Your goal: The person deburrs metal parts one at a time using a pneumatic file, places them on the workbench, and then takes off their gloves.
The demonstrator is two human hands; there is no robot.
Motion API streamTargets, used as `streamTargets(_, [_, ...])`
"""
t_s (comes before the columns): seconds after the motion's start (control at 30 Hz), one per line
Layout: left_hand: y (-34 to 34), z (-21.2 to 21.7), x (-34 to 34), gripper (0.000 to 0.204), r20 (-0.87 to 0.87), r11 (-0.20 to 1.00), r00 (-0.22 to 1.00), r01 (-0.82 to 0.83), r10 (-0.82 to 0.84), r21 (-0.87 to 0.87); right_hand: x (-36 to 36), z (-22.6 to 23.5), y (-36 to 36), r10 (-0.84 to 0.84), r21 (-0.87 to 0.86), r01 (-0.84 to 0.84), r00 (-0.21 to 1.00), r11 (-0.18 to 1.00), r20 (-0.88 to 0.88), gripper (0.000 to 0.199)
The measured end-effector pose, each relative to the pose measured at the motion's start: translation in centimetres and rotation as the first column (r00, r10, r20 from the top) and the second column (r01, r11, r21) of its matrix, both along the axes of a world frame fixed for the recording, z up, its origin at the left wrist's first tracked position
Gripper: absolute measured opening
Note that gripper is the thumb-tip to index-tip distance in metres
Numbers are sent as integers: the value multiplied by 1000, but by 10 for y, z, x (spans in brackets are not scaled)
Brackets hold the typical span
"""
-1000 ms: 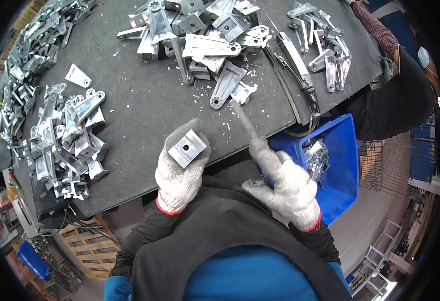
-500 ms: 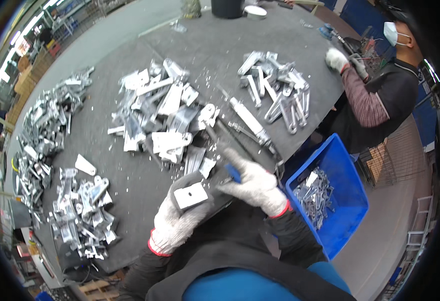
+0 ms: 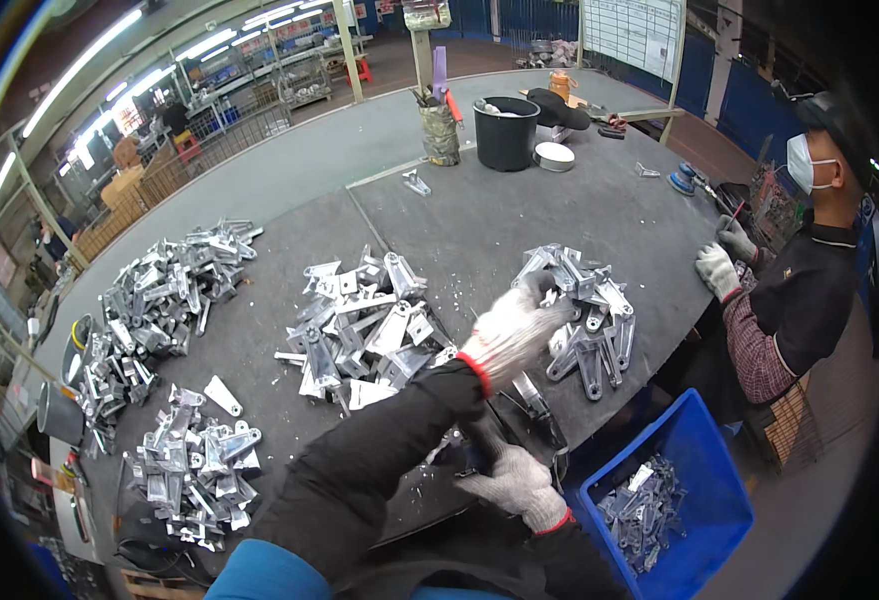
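My left hand (image 3: 515, 332), in a white knit glove, reaches across my body to the right-hand pile of silvery metal brackets (image 3: 591, 368). Its fingers are bent round a metal bracket (image 3: 550, 298), mostly hidden by the glove and the pile. Below the left forearm, my right hand (image 3: 521, 484), gloved too, is low by the table's near edge. Its thumb points left, apart from the blurred fingers, and nothing plainly shows in it. Just above it lies a slim air tool (image 3: 531, 396), partly covered by my left arm.
More bracket piles lie at the middle (image 3: 364, 330), far left (image 3: 164, 300) and near left (image 3: 194, 465). A blue bin (image 3: 694, 500) with metal parts stands at the right edge. A masked co-worker (image 3: 799, 290) works beyond it. A black bucket (image 3: 505, 140) stands at the back.
My left hand has swung from the near edge, where it held a bracket, rightward and away to the right pile. My right hand has dropped lower in view. The view has tilted up.
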State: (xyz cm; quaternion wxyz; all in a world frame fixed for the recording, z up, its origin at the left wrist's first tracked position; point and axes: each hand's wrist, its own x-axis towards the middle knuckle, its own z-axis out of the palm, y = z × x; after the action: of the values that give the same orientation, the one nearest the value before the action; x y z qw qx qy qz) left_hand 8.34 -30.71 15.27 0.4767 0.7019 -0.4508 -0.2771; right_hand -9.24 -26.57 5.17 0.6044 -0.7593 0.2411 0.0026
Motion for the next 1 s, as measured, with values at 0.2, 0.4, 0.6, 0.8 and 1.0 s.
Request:
streamTargets(0.2, [59,18,108,25,898,927,439,-320,-36,194,1,1,-6,53,-18,-51,974,999,219,98])
streamTargets(0.4, [91,26,138,27,844,762,444,-420,-300,492,3,5,-5,28,-31,-26,998,999,61,100])
streamTargets(0.6, [148,35,119,67,912,868,398,-483,103,112,-1,2,-3,-1,7,0,995,1000,98,98])
streamTargets(0.8, [291,-26,37,24,-268,886,846,-453,461,98,-1,3,8,-107,217,85,990,972,91,93])
streamTargets(1.0, [337,-50,3,35,552,791,832,-375,56,484,3,12,20,-77,-141,93,991,986,113,100])
